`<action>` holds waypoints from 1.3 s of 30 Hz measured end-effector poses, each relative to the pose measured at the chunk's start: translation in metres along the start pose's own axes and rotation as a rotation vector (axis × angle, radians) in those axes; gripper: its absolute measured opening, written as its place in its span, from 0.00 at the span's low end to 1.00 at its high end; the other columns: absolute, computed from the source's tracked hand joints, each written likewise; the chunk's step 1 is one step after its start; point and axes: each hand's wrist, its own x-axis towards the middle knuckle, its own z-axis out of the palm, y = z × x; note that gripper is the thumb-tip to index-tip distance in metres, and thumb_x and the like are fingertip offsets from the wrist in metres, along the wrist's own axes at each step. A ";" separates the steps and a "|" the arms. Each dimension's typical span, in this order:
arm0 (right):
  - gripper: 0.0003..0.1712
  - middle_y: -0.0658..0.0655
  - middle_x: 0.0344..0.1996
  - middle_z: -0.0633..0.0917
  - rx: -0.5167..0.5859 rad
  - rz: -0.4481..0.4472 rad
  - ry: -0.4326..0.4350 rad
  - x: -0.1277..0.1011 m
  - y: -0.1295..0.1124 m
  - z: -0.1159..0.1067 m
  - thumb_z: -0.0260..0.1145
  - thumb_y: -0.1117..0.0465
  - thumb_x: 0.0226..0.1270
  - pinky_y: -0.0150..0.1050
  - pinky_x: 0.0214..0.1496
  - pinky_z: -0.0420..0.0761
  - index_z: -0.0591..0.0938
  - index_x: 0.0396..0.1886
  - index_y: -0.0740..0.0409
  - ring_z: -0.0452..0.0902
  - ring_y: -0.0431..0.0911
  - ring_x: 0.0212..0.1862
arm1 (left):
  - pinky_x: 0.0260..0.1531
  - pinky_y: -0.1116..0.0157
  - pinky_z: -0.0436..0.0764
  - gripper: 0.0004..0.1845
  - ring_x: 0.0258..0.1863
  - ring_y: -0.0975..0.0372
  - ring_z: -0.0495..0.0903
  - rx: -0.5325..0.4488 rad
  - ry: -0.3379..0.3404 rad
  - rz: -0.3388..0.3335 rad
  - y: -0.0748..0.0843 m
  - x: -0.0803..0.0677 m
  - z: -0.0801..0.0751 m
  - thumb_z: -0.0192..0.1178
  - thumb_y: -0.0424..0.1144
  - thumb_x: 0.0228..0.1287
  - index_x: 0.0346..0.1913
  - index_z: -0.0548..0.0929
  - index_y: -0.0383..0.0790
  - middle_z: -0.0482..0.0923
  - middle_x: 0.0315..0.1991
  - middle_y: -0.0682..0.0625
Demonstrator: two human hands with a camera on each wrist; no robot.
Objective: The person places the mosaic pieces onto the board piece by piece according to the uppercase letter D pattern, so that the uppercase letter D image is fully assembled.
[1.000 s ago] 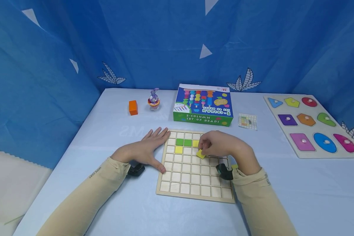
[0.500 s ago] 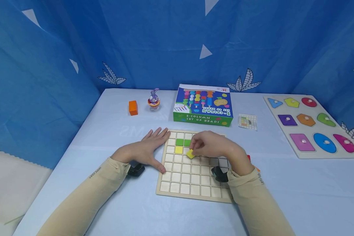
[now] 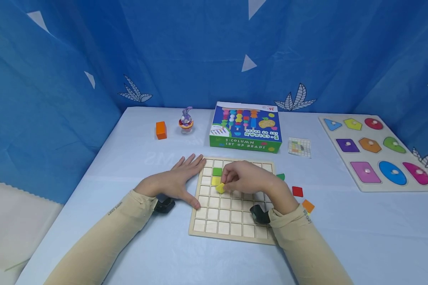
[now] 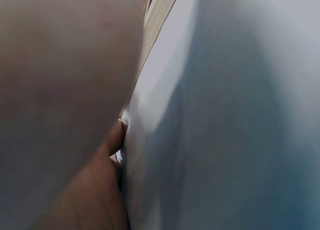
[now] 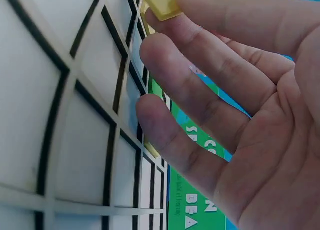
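A wooden grid board (image 3: 232,219) lies on the light blue table. My right hand (image 3: 243,178) hovers over its upper middle and pinches a yellow square tile (image 3: 220,188), also seen at the fingertips in the right wrist view as a yellow tile (image 5: 159,3) above the grid board (image 5: 55,120). A green tile (image 3: 217,171) and a yellow tile (image 3: 215,180) sit in cells just left of the held one. My left hand (image 3: 178,180) lies flat on the table, fingers straight, touching the board's left edge; its wrist view shows only blurred palm (image 4: 60,110) and tabletop.
Loose green (image 3: 280,176), red (image 3: 297,191) and orange (image 3: 308,206) tiles lie right of the board. Behind it stand a bead-set box (image 3: 246,127), a pattern card (image 3: 299,147), an orange block (image 3: 161,130) and a rabbit toy (image 3: 186,120). A shape puzzle (image 3: 378,152) lies at far right.
My right hand has carried the yellow tile leftward across the board, uncovering the loose tiles at the board's right. The left hand has stayed still.
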 end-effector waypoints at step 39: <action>0.11 0.45 0.28 0.81 -0.202 0.076 0.045 0.008 -0.011 0.018 0.80 0.59 0.58 0.37 0.39 0.78 0.87 0.40 0.50 0.75 0.42 0.34 | 0.74 0.52 0.27 0.76 0.78 0.56 0.24 0.003 0.005 0.004 0.000 0.000 0.000 0.69 0.79 0.37 0.82 0.40 0.43 0.29 0.81 0.49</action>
